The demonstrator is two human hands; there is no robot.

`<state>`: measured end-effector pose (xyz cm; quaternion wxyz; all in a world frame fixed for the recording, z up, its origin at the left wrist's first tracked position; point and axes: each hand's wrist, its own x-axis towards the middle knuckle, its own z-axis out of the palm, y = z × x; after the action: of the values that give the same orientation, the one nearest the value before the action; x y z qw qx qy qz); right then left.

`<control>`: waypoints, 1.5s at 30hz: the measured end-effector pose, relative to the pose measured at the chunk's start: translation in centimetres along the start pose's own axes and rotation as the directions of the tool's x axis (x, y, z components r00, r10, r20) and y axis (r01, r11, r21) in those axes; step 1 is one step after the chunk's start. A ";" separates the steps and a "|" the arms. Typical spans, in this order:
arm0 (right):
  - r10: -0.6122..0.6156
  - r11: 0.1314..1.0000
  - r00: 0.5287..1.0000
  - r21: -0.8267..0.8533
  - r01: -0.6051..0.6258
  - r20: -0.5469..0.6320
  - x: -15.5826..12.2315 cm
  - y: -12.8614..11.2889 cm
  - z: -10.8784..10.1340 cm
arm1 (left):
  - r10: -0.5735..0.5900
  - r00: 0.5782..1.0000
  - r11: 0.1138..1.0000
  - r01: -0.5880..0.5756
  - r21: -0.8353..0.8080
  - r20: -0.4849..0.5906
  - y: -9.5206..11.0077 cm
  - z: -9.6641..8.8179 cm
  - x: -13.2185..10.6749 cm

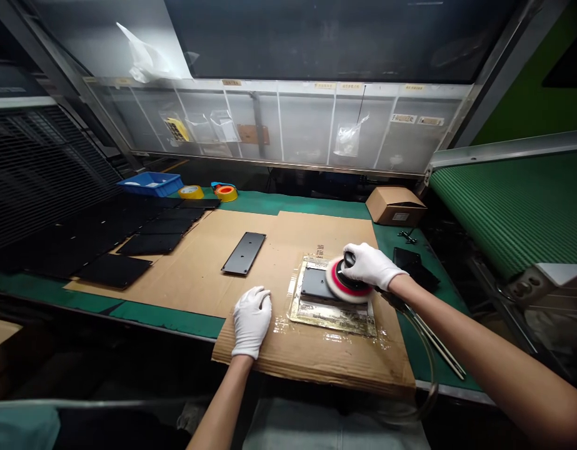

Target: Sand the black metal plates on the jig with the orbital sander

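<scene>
My right hand [373, 265], in a white glove, is wrapped round the top of a round polisher [347, 286] with a red band and a pale pad. The pad covers the right part of a dark flat plate [315, 284], which lies inside a taped frame [335, 323] on the cardboard. My left hand [252, 320], also gloved, rests on the cardboard [288, 353] near its front edge, holding nothing, its fingers lying loosely down. Beyond it lies a second dark plate [244, 253] with small holes. Part of the framed plate is hidden under the pad.
Rows of black panels [152, 228] cover the left side. Behind them are a blue bin [152, 184] and tape rolls [191, 192]. A cardboard box [395, 206] stands back right, beside a green conveyor [517, 194]. A hose [429, 350] hangs below my right arm.
</scene>
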<state>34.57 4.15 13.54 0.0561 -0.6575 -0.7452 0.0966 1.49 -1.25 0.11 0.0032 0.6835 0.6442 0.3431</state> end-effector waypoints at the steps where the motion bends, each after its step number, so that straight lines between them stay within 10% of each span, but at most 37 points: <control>1: -0.001 1.000 1.000 0.007 0.001 -0.006 -0.4 0.1 0.1 | 0.000 1.000 1.000 0.000 0.003 0.003 0.0 0.0 0.0; 36: 0.009 1.000 1.000 -0.021 -0.009 0.005 0.2 -2.7 -0.1 | -0.055 0.998 0.994 0.057 -0.095 0.014 0.0 0.0 0.0; 40: -0.035 0.999 0.999 -0.029 0.035 0.002 0.7 -3.9 0.2 | -0.100 0.994 0.911 0.107 -0.397 0.039 5.0 -0.8 3.1; 45: -0.122 0.992 0.992 -0.025 0.122 0.015 1.0 -5.3 1.1 | 0.235 0.951 0.707 -0.027 -0.706 0.200 14.9 -0.1 10.0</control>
<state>29.08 4.43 13.60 0.0482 -0.6108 -0.7854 0.0880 13.91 5.01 11.53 0.3246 0.7170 0.4101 0.4609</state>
